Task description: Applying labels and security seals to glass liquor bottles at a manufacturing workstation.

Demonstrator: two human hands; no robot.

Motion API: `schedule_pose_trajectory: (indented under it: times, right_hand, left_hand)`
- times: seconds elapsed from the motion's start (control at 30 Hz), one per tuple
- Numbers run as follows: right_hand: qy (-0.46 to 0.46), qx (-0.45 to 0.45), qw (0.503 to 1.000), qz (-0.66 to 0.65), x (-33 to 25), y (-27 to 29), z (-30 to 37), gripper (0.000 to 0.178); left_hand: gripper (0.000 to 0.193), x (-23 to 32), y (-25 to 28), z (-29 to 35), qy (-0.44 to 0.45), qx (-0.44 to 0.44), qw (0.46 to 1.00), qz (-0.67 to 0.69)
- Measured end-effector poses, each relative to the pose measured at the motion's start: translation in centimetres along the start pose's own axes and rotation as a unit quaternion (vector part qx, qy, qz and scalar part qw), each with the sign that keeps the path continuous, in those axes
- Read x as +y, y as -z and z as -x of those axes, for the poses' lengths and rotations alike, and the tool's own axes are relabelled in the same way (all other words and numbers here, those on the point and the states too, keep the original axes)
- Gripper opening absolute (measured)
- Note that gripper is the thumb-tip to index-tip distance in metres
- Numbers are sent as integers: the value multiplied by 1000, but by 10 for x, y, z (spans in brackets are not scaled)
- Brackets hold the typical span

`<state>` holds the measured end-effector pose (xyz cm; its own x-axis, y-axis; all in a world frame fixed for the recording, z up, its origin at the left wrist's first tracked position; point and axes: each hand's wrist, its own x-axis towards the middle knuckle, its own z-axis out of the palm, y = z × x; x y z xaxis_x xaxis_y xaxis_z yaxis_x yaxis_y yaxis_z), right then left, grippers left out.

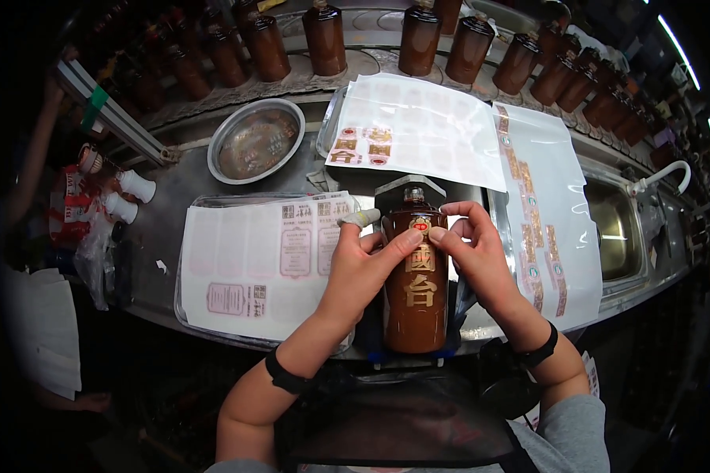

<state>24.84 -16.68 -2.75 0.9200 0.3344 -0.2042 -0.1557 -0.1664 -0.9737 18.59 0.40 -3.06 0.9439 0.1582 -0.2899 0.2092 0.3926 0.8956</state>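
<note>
A brown glazed bottle (pixel 415 331) stands almost upright, tilted slightly, in front of me at the counter's near edge. Gold characters (pixel 420 292) and a small red-and-gold emblem (pixel 420 225) run down its front. My left hand (pixel 349 272) is closed against the bottle's left side, its thumb pressing beside the emblem; a pale covering (pixel 360 217) wraps one fingertip. From the other side my right hand (pixel 483 256) grips the shoulder, thumb on the emblem's right edge and fingers curled behind. A dark holder, mostly hidden, surrounds the bottle's base.
Label sheets lie left (pixel 241 248), behind (pixel 426 118) and right (pixel 564 189). A metal basin (pixel 227 126) sits back left; a sink (pixel 617 236) with a white faucet (pixel 670 168) is at right. Brown bottles (pixel 323 39) line a conveyor. Another person's arm (pixel 51 98) shows far left.
</note>
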Motion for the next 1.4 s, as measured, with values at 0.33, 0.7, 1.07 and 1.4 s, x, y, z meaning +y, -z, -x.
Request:
schedule_pose_trajectory:
  times: [0.33, 0.7, 1.07, 1.4]
  right_hand:
    - [33, 15, 999, 13, 8, -4, -5, 45]
    - [25, -1, 1000, 4, 5, -2, -6, 43]
    - [29, -7, 999, 29, 4, 0, -19, 35]
    - [38, -15, 998, 54, 3, 3, -5, 45]
  left_hand:
    - [49, -2, 0, -8, -7, -9, 999, 51]
    - [45, 3, -2, -7, -8, -8, 999, 31]
    - [49, -5, -2, -21, -38, 20, 999, -30]
    - [63, -10, 2, -7, -26, 7, 999, 19]
